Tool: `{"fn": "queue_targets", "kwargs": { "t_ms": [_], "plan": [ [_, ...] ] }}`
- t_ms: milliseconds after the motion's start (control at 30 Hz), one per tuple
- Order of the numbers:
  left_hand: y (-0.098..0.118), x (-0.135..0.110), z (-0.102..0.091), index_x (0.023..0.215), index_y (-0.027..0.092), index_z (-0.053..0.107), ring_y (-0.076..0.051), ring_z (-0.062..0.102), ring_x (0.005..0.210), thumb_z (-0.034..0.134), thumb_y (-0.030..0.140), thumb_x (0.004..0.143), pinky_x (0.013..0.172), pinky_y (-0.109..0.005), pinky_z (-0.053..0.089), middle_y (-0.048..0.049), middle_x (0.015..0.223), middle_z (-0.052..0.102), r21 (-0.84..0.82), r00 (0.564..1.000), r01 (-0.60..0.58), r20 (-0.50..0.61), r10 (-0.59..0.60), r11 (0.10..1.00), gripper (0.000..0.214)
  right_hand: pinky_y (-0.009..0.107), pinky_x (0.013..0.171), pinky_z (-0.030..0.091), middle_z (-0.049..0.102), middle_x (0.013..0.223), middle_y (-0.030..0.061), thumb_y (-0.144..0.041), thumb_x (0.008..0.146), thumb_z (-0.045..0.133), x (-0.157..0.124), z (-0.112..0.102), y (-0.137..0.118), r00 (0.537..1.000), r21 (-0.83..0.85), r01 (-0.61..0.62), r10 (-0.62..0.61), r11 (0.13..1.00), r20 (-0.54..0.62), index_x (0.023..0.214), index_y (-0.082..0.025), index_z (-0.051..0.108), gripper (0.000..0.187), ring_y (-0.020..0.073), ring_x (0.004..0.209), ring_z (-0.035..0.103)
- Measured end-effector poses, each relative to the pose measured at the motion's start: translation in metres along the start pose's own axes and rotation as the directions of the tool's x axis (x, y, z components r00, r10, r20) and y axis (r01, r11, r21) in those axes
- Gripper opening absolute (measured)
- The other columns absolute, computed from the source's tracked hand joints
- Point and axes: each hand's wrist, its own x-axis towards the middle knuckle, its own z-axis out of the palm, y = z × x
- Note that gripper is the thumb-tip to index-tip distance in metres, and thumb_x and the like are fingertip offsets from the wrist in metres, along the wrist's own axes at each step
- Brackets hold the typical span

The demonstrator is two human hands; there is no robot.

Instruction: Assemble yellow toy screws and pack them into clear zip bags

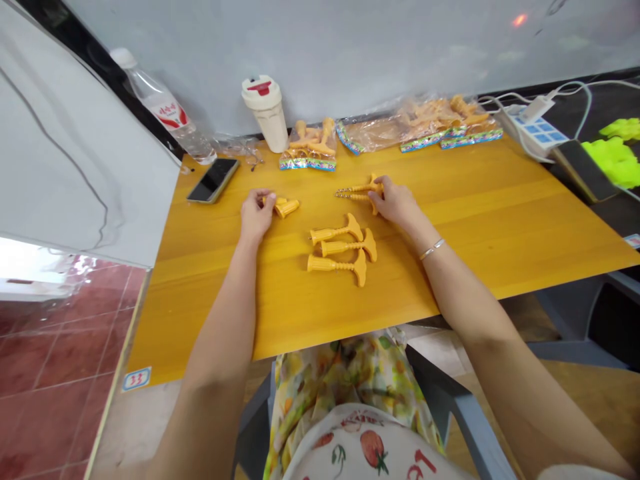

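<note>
Left hand (256,215) curled over small yellow plastic pieces (287,208) on the yellow wooden tabletop (465,200); fingers hide part of them, so we cannot tell whether it grips them. Right hand (395,202) lies half-open on two ribbed yellow rods (357,193), their ends under the fingers, hold unclear. We note three T-handled yellow pieces (340,248) just beyond the table's middle, and bagged yellow parts (310,150) along the far edge, shapes blurred by plastic
</note>
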Motion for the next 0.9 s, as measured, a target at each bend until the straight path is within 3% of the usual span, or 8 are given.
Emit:
{"fn": "queue_targets", "kwargs": {
  "t_ms": [167,467,567,667,767,900],
  "plan": [
    [-0.002,0.000,0.000,0.101,0.017,0.064,-0.015,0.058,0.075,0.062,0.040,0.087,0.078,-0.030,0.048,-0.0046,0.091,0.067,-0.010,1.000,-0.016,-0.020,0.016,1.000,0.027,0.046,0.089,0.050,0.069,0.122,0.0194,-0.042,0.099,0.045,-0.006,-0.006,-0.004,1.000,-0.097,0.014,-0.012,0.995,0.024,0.138,-0.018,0.054,0.047,0.0347,0.108,0.065],
    [-0.002,0.000,0.002,0.102,0.017,0.061,-0.019,0.065,0.092,0.061,0.042,0.091,0.090,-0.034,0.050,-0.0082,0.100,0.068,-0.080,0.997,-0.021,-0.075,0.015,0.997,0.027,0.045,0.089,0.050,0.067,0.126,0.0179,-0.049,0.099,0.044,-0.009,-0.008,-0.006,1.000,-0.125,0.012,-0.011,0.992,0.012,0.140,-0.021,0.053,0.051,0.0345,0.110,0.064],
    [0.009,-0.005,-0.004,0.106,0.019,0.061,-0.021,0.062,0.101,0.061,0.044,0.091,0.096,-0.037,0.047,-0.0090,0.109,0.066,-0.003,0.978,-0.106,-0.179,0.103,0.994,0.029,0.045,0.088,0.050,0.067,0.126,0.0182,-0.049,0.099,0.044,-0.009,-0.010,-0.007,1.000,-0.129,0.008,-0.008,0.992,0.001,0.141,-0.020,0.052,0.052,0.0348,0.111,0.065],
    [0.035,-0.015,-0.011,0.110,0.021,0.061,-0.022,0.057,0.108,0.062,0.042,0.091,0.093,-0.036,0.046,-0.0091,0.117,0.064,0.067,0.943,-0.233,-0.228,0.242,0.970,0.029,0.044,0.088,0.050,0.068,0.125,0.0169,-0.048,0.098,0.045,-0.009,-0.011,-0.007,1.000,-0.124,0.010,-0.011,0.992,-0.009,0.138,-0.021,0.054,0.049,0.0345,0.110,0.065],
    [0.067,-0.033,-0.013,0.114,0.022,0.060,-0.020,0.058,0.104,0.060,0.041,0.092,0.085,-0.033,0.048,-0.0082,0.118,0.065,0.034,0.936,-0.333,-0.111,0.334,0.942,0.029,0.042,0.087,0.050,0.070,0.121,0.0151,-0.046,0.098,0.046,-0.009,-0.011,-0.006,1.000,-0.127,0.010,-0.009,0.992,0.011,0.129,-0.021,0.061,0.042,0.0333,0.108,0.066],
    [0.094,-0.069,-0.009,0.115,0.022,0.061,-0.020,0.060,0.102,0.058,0.040,0.093,0.089,-0.034,0.048,-0.0074,0.112,0.068,-0.041,0.882,-0.423,0.209,0.422,0.905,0.029,0.042,0.086,0.051,0.072,0.119,0.0138,-0.046,0.099,0.044,-0.005,-0.007,-0.002,1.000,-0.124,0.005,-0.002,0.992,0.026,0.122,-0.023,0.067,0.039,0.0318,0.107,0.066]
  ]
}}
